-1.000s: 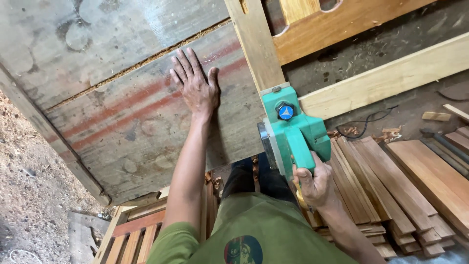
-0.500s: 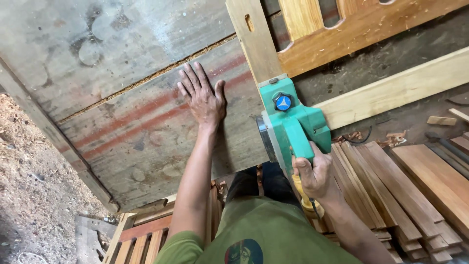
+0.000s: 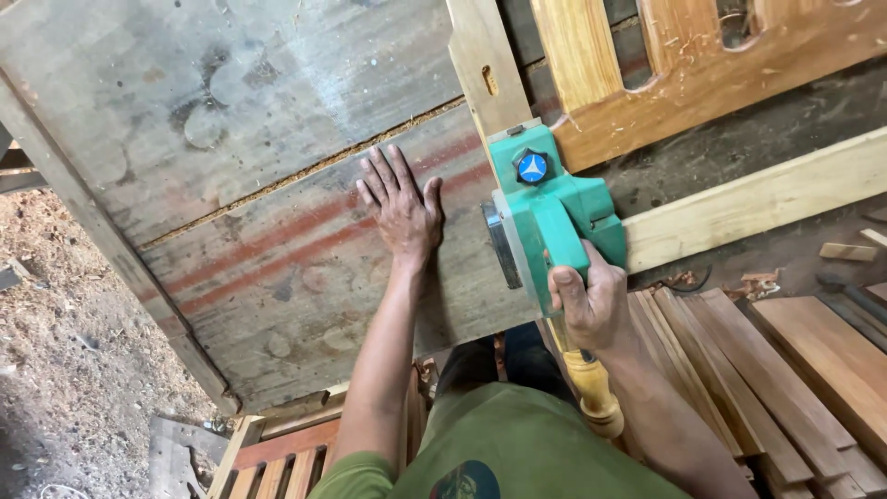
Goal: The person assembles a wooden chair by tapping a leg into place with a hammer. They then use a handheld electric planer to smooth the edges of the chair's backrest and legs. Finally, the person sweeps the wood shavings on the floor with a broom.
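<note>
Two hands: planer (image 3: pixel 550 217) (right (image 3: pixel 591 305)), bench (image 3: pixel 277 277) (left (image 3: pixel 402 212))

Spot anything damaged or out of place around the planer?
Nothing alarming. The workbench top is worn, with ring stains and a sawdust-packed seam between boards. The right hand grips the green planer on a narrow plank; the left hand lies flat on the bench.

I see through just one camera, worn on the head. It looks straight down from close above at my arms, the desk (image 3: pixel 277 268) and the floor (image 3: pixel 65 370).
</note>
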